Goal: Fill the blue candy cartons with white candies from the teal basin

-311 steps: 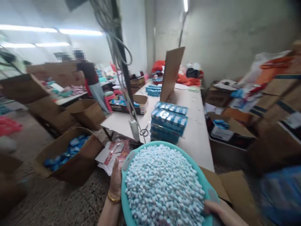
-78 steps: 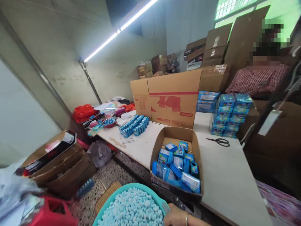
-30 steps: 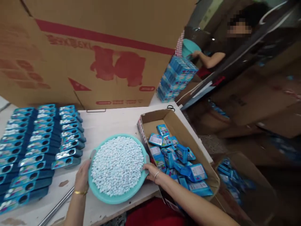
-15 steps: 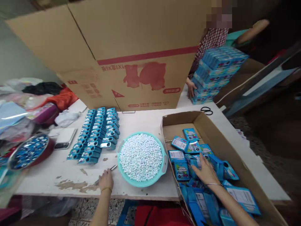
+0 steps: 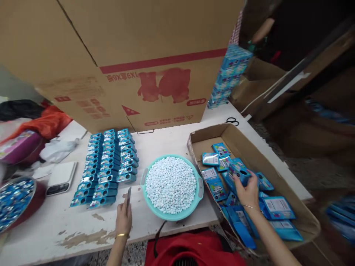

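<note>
- left hand [image 5: 124,220]: above near edge of white-topped table [image 5: 155,147], left of basin. fingers closed round slim grey metal tool [image 5: 129,195], tool pointing up; cannot tell if it touches the tabletop.
- right hand [image 5: 247,192]: inside shallow open brown cardboard tray [image 5: 257,155], which lies along the table's right edge. thumb and fingers pinching small blue printed box with dark round hole [image 5: 242,176] from both sides.
- held box sits over loose blue printed packs [image 5: 217,190] heaped in tray.
- round turquoise plastic basin with side handles [image 5: 172,216]: by middle of near edge, between both hands, untouched. piled with small pale blue-white pellets [image 5: 172,184].
- three rows of upright blue boxes with dark round holes [image 5: 108,164]: left of basin, running from far edge toward near edge.
- white flat scale with dark display [image 5: 61,178]: left of rows.
- dark red bowl of shiny blue pieces [image 5: 40,195]: toward left edge, cut by frame.
- big brown carton with red print [image 5: 166,37]: standing along far edge.
- tall stack of blue packs [image 5: 229,75]: far right corner; black-handled scissors [image 5: 232,121] just nearer, by right edge.
- co-worker's arm [image 5: 263,31]: beyond stack, blurred.
</note>
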Tool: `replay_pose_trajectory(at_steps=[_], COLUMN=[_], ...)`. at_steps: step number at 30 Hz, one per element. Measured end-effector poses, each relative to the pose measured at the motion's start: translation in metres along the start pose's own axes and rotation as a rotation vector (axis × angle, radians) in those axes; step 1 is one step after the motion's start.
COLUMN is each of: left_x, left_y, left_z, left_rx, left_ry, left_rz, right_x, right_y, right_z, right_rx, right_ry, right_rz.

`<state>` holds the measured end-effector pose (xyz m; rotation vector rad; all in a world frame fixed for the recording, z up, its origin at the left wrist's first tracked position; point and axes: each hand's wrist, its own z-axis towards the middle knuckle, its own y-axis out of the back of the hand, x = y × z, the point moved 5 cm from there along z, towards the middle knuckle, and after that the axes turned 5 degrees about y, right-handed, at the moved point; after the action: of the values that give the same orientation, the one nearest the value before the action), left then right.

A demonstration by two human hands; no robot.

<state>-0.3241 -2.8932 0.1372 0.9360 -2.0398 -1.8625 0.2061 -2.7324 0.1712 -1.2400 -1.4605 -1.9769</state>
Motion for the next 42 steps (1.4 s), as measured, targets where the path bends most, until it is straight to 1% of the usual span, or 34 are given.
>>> replay_pose_trajectory(at_steps=[1, 2, 3, 5, 6, 7, 8, 9, 10, 13, 15, 17, 19, 21, 23, 25, 27, 28, 30, 31, 33, 36, 38, 40, 42], left_x=[-0.001, -0.004, -0.008, -0.018, -0.023, -0.028, -0.032, -0.035, -0.037, -0.038, -0.042, -0.053, -0.072, -0.09, -0.097, -0.093, -0.084, -0.08, -0.078, -0.081, -0.096, -0.131, -0.151, -0.165, -0.172], left_y=[0.008, 0.016, 0.023, 0.036, 0.041, 0.045, 0.048, 0.049, 0.048, 0.036, 0.025, 0.019, 0.02, 0.026, 0.033, 0.039, 0.044, 0.045, 0.044, 0.041, 0.03, 0.003, -0.017, -0.035, -0.046], left_z=[0.002, 0.004, 0.005, 0.008, 0.009, 0.008, 0.007, 0.005, 0.002, -0.012, -0.02, -0.028, -0.038, -0.046, -0.053, -0.058, -0.063, -0.065, -0.067, -0.067, -0.063, -0.051, -0.042, -0.035, -0.031], left_rx=[-0.014, -0.013, 0.002, 0.028, 0.036, 0.045, 0.063, 0.089, 0.123, 0.214, 0.241, 0.265, 0.294, 0.325, 0.342, 0.344, 0.353, 0.36, 0.356, 0.347, 0.321, 0.286, 0.266, 0.257, 0.251], left_ry=[-0.057, -0.113, -0.165, -0.252, -0.283, -0.305, -0.32, -0.33, -0.333, -0.302, -0.261, -0.243, -0.265, -0.302, -0.298, -0.25, -0.209, -0.201, -0.194, -0.2, -0.246, -0.341, -0.357, -0.358, -0.366], left_rz=[-0.1, -0.18, -0.232, -0.308, -0.34, -0.366, -0.386, -0.4, -0.408, -0.407, -0.384, -0.345, -0.309, -0.279, -0.234, -0.166, -0.092, -0.057, 0.011, 0.037, 0.065, 0.084, 0.094, 0.085, 0.067], right_x=[0.016, 0.031, 0.045, 0.064, 0.067, 0.066, 0.059, 0.049, 0.038, 0.011, 0.006, 0.007, 0.007, 0.0, -0.014, -0.03, -0.041, -0.042, -0.037, -0.032, -0.018, 0.006, 0.019, 0.028, 0.034], right_y=[0.005, 0.004, -0.005, -0.034, -0.049, -0.062, -0.071, -0.078, -0.082, -0.084, -0.082, -0.076, -0.066, -0.055, -0.047, -0.045, -0.048, -0.051, -0.056, -0.059, -0.064, -0.069, -0.07, -0.069, -0.069], right_z=[-0.012, -0.027, -0.044, -0.084, -0.103, -0.119, -0.13, -0.136, -0.139, -0.128, -0.115, -0.1, -0.083, -0.064, -0.046, -0.033, -0.028, -0.028, -0.031, -0.034, -0.039, -0.047, -0.051, -0.054, -0.056], right_rx=[-0.037, -0.016, 0.078, 0.348, 0.454, 0.52, 0.536, 0.518, 0.491, 0.45, 0.456, 0.446, 0.411, 0.361, 0.327, 0.333, 0.394, 0.43, 0.484, 0.505, 0.539, 0.614, 0.67, 0.708, 0.716], right_ry=[-0.029, -0.087, -0.173, -0.411, -0.512, -0.584, -0.63, -0.652, -0.642, -0.49, -0.392, -0.332, -0.296, -0.285, -0.275, -0.306, -0.397, -0.452, -0.549, -0.581, -0.605, -0.567, -0.525, -0.49, -0.451], right_rz=[0.147, 0.309, 0.472, 0.74, 0.819, 0.871, 0.898, 0.895, 0.867, 0.698, 0.634, 0.617, 0.594, 0.558, 0.532, 0.527, 0.578, 0.624, 0.724, 0.768, 0.831, 0.893, 0.901, 0.871, 0.822])
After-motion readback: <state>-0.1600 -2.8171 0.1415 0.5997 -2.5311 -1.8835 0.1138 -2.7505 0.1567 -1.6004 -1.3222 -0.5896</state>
